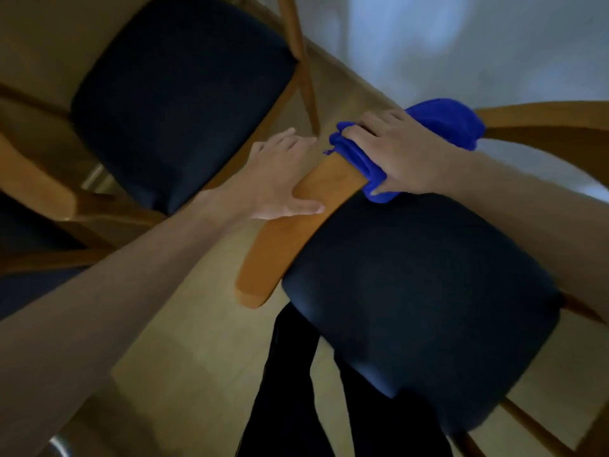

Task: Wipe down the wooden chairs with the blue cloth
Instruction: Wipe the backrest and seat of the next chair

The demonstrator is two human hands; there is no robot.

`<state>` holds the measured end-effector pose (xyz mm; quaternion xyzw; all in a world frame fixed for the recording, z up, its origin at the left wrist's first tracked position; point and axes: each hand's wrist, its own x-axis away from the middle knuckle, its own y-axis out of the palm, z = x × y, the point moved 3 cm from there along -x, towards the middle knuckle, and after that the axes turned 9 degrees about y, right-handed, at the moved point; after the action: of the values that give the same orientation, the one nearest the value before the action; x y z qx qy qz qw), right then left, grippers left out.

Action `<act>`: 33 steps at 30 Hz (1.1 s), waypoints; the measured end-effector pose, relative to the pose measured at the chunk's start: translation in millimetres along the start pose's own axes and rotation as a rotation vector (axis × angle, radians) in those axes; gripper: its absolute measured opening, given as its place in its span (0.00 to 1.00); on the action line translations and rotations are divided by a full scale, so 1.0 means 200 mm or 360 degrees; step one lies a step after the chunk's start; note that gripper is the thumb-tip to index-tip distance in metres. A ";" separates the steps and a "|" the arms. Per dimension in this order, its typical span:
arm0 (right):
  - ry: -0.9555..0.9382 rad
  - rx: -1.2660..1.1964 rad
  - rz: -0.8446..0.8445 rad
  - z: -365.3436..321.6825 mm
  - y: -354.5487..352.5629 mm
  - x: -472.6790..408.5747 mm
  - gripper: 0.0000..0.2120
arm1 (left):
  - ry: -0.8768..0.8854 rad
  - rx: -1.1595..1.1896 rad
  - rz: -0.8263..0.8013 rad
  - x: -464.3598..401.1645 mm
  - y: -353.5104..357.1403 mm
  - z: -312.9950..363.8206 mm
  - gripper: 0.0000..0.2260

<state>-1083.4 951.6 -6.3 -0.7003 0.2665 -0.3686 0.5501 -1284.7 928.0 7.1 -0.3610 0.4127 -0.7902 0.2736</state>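
A wooden chair with a dark padded seat stands right below me. Its curved wooden armrest runs from lower left up to the right. My right hand presses the bunched blue cloth around the upper part of that armrest, fingers wrapped over the cloth. My left hand lies on the same armrest just below the cloth, thumb on top and fingers over the far edge. A second wooden chair with a dark seat stands to the upper left.
A light wooden floor lies beneath the chairs. My dark trouser legs show between the chairs at the bottom. A pale wall or curtain fills the upper right. Another wooden armrest sits at the left edge.
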 end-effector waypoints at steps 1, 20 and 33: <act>-0.0079 0.0017 0.0010 -0.11 0.00 -0.01 0.47 | -0.0054 0.0053 -0.0015 0.11 0.02 -0.04 0.46; -0.0853 -0.0105 -0.0031 -0.97 0.14 0.05 0.30 | -0.0440 0.0498 -0.0198 0.83 0.28 -0.18 0.53; 0.0362 -0.0066 -0.0023 0.00 -0.03 0.05 0.52 | -0.0127 0.1131 0.0099 -0.04 0.07 0.10 0.37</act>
<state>-1077.1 945.6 2.6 -0.6671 0.3295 -0.4441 0.4992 -1261.9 917.4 0.1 -0.2612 0.1121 -0.8610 0.4217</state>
